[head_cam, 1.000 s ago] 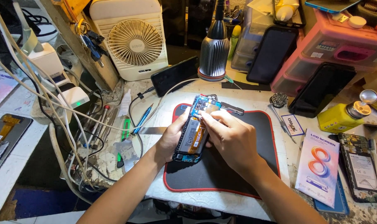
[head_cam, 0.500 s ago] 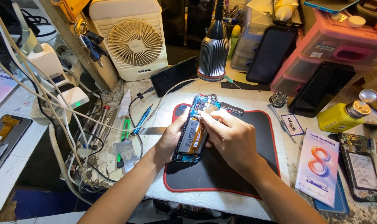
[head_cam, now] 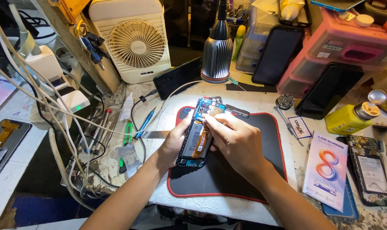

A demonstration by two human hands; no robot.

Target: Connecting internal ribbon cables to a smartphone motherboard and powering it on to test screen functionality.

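Opened smartphone (head_cam: 198, 132) is held tilted above the black red-edged work mat (head_cam: 240, 179), back cover off, battery and circuit board exposed. Left hand (head_cam: 174, 142) cradles the phone from its left edge, grip wrapped about the side of the body. Right hand (head_cam: 236, 142) lies over the phone's right side, fingertips (head_cam: 208, 121) pressed together at the upper part of the board; whether they pinch a small part or a tool cannot be told, as the contact point is too small to resolve.

Progress, as a judgement: disassembly stage is done, since the interior lies bare; work on the upper board appears in hand, and closing up has not begun.

Surroundings: lamp (head_cam: 217, 47) shines onto the mat; a blue-handled screwdriver (head_cam: 145, 122) lies left of it, untouched; a yellow bottle (head_cam: 349, 119) and a printed screen package (head_cam: 327, 168) stand to the right on the surface (head_cam: 261, 100).
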